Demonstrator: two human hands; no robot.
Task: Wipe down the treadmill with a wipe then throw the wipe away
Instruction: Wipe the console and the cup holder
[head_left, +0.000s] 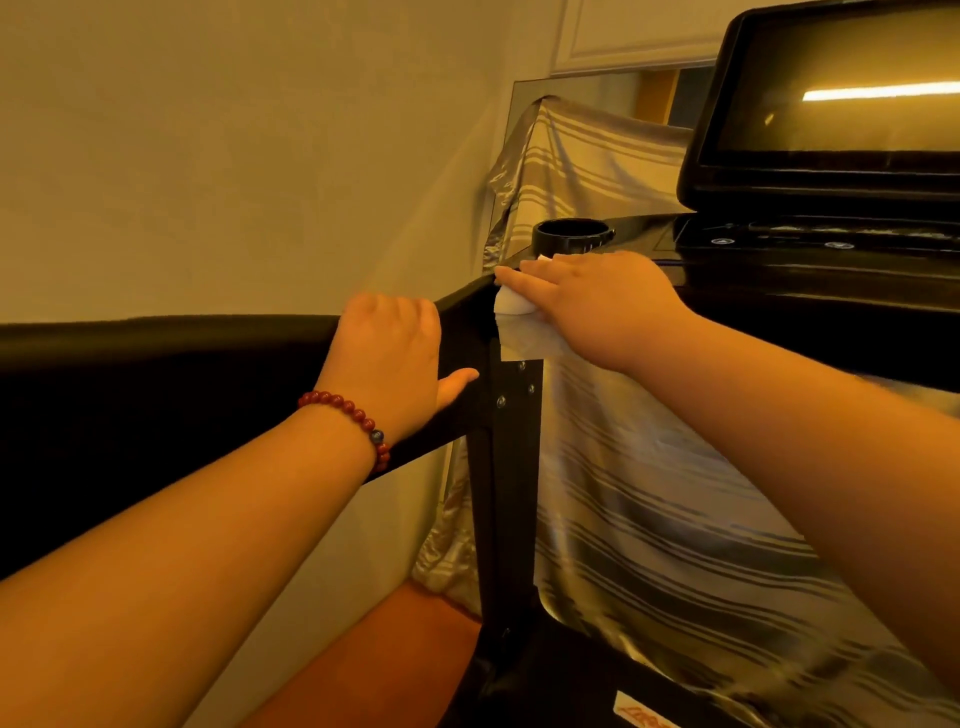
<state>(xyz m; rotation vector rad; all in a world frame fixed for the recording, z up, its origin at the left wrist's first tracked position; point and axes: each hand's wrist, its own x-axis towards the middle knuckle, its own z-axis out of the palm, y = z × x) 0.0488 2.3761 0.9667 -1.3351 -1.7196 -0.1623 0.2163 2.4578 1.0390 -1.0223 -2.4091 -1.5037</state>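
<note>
The black treadmill fills the view: its left handrail (156, 343) runs across the left, and its console (810, 270) with a dark screen (841, 88) sits at upper right. My left hand (389, 364) grips the handrail near the upright post (511, 493), fingers curled over the top and thumb along the side. My right hand (597, 301) presses a white wipe (519, 332) flat against the corner where the handrail meets the console. Part of the wipe hangs down below my fingers.
A black cup holder (571, 236) sits in the console's left corner, just beyond my right hand. A striped shiny cloth (649, 519) drapes behind and below the console. A plain wall (234, 156) stands close on the left. Orange-brown floor (415, 649) shows below.
</note>
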